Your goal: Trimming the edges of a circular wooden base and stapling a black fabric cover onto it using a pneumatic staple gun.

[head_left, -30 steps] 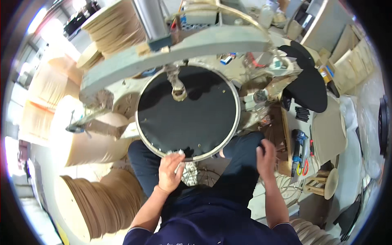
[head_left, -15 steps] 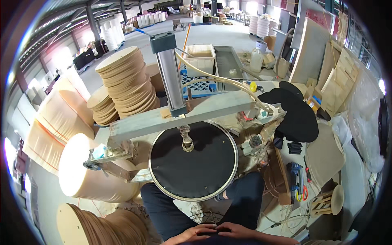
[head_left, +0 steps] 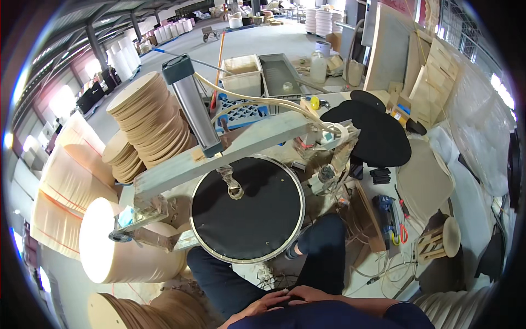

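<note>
My left hand (head_left: 267,302) and my right hand (head_left: 311,294) rest together in my lap at the lower edge, fingers loosely stretched, with nothing seen in either. In front of my knees lies a round black-covered disc (head_left: 246,225) with a pale metal rim, several small studs near its edge. Over it spans a grey beam (head_left: 263,137) that carries an upright pneumatic cylinder (head_left: 193,109). The cylinder's taped rod end (head_left: 233,186) hangs over the disc's middle; whether it touches cannot be made out. Both hands are well apart from the disc.
Stacks of tan round boards (head_left: 145,109) stand at the left, beside a large white roll (head_left: 126,241). Black fabric pieces (head_left: 372,137) lie at the right, above a blue hand tool (head_left: 386,216) and scissors (head_left: 403,234). Hoses (head_left: 263,100) run along the beam.
The view has turned to the right and tilted, so the surroundings sit further left. My hands remain together in my lap. The disc and cylinder look unchanged.
</note>
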